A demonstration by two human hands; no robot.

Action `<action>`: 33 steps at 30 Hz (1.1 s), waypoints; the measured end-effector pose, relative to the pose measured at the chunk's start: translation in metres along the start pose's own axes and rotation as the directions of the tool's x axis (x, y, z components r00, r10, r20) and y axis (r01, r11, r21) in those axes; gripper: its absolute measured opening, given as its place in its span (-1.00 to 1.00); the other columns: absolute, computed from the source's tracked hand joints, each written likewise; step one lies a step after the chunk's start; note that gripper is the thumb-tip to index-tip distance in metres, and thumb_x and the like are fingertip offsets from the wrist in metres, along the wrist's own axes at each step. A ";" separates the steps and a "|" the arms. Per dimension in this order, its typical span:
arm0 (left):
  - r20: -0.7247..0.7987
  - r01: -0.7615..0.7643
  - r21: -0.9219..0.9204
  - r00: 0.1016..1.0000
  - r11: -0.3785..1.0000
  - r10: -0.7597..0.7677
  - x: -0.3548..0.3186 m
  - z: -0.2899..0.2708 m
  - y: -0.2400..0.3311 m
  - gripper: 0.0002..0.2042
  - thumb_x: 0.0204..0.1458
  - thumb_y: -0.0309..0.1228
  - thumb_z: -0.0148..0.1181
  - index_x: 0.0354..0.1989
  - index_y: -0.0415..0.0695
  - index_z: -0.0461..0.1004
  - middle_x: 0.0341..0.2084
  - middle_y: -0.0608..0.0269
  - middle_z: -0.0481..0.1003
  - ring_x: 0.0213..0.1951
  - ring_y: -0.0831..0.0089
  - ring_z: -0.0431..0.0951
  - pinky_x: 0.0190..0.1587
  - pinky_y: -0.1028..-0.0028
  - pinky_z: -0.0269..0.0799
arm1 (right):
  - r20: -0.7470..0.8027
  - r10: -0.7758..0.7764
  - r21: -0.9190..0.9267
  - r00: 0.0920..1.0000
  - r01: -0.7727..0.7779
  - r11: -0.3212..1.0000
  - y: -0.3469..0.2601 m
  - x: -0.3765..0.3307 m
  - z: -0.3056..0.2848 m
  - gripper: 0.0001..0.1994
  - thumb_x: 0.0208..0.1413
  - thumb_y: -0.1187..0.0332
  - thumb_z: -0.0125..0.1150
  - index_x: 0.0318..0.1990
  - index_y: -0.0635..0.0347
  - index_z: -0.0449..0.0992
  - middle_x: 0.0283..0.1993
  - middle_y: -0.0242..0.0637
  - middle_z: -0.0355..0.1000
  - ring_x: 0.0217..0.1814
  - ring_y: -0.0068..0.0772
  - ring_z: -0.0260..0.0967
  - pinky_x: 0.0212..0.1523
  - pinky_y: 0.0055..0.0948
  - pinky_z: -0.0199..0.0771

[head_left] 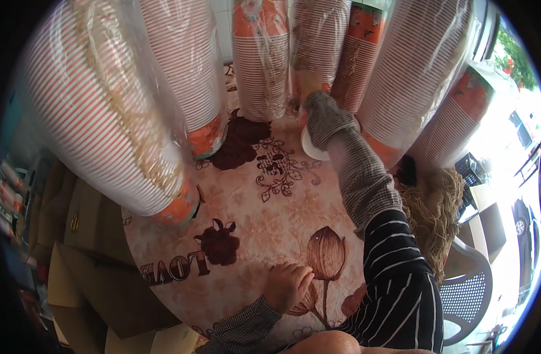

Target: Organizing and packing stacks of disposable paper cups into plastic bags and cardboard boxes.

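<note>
1. The left hand (288, 286) rests on the flowery table (253, 218), fingers curled, holding nothing.
2. The right hand (325, 118) reaches far and grips a white paper cup (312, 150) by the tall cup stacks (261, 59) - a bump could tip one over.

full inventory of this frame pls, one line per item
Cup stacks: about eight, white and orange, plastic-wrapped, standing round the far and left table edge.
Table: one, beige cloth with brown flower prints, centre.
Loose cup: one, white, by the right hand.
Twine bundle: one, tan, right of the table.
Chair: one, grey plastic, lower right.
Cardboard boxes: several, brown, lower left.
Left hand: bare, resting on the near table edge.
Right hand: grey glove, at the far stacks, touching the loose cup.
</note>
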State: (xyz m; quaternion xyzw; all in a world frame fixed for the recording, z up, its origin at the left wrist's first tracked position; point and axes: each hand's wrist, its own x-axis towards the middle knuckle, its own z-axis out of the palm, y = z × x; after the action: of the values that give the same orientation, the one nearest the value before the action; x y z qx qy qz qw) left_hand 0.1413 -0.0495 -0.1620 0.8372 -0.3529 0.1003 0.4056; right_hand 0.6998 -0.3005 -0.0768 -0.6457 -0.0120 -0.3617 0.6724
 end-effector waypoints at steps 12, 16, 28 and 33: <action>-0.048 0.065 -0.010 0.997 0.998 -0.065 0.000 -0.017 -0.007 -0.90 0.07 -0.45 0.30 -0.27 -0.18 0.57 -0.44 0.12 0.59 -0.39 0.16 0.60 -0.31 0.26 0.49 | 0.673 0.236 -0.627 0.701 0.709 -0.323 -0.053 0.015 -0.056 -0.80 0.19 0.35 0.11 -0.37 0.08 0.67 -0.31 -0.30 0.63 -0.26 -0.12 0.56 -0.17 -0.17 0.44; -0.007 0.073 -0.055 0.997 0.996 -0.074 0.003 -0.015 -0.006 -0.90 0.07 -0.45 0.30 -0.28 -0.18 0.57 -0.45 0.12 0.59 -0.40 0.16 0.59 -0.33 0.25 0.47 | 0.898 0.152 -0.389 0.412 0.907 -0.160 -0.054 0.022 -0.076 -0.79 0.11 0.35 0.16 -0.24 0.20 0.69 -0.24 -0.10 0.62 -0.15 -0.09 0.60 -0.17 -0.11 0.61; 0.000 0.076 -0.034 0.997 0.997 -0.076 0.005 -0.010 -0.008 -0.90 0.08 -0.44 0.29 -0.26 -0.17 0.58 -0.43 0.12 0.60 -0.39 0.16 0.59 -0.31 0.26 0.47 | 0.907 0.169 -0.383 0.386 0.922 -0.054 -0.046 0.001 -0.040 -0.82 -0.08 0.29 0.33 -0.31 0.13 0.65 -0.32 -0.16 0.57 -0.16 0.00 0.53 -0.14 -0.14 0.53; -0.002 0.060 -0.053 0.998 0.997 -0.061 0.002 -0.012 -0.004 -0.89 0.09 -0.44 0.28 -0.26 -0.18 0.58 -0.42 0.11 0.60 -0.36 0.15 0.60 -0.28 0.25 0.49 | 0.925 0.180 -0.320 0.335 0.941 -0.111 -0.043 0.011 -0.039 -0.79 -0.05 0.24 0.30 -0.27 0.06 0.68 -0.27 -0.18 0.59 -0.08 -0.01 0.49 -0.09 -0.10 0.53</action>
State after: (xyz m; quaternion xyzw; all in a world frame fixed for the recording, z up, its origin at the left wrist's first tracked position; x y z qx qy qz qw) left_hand 0.1471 -0.0399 -0.1556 0.8363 -0.3292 0.0801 0.4311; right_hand 0.6682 -0.3358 -0.0411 -0.9111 -0.3103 -0.1622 -0.2175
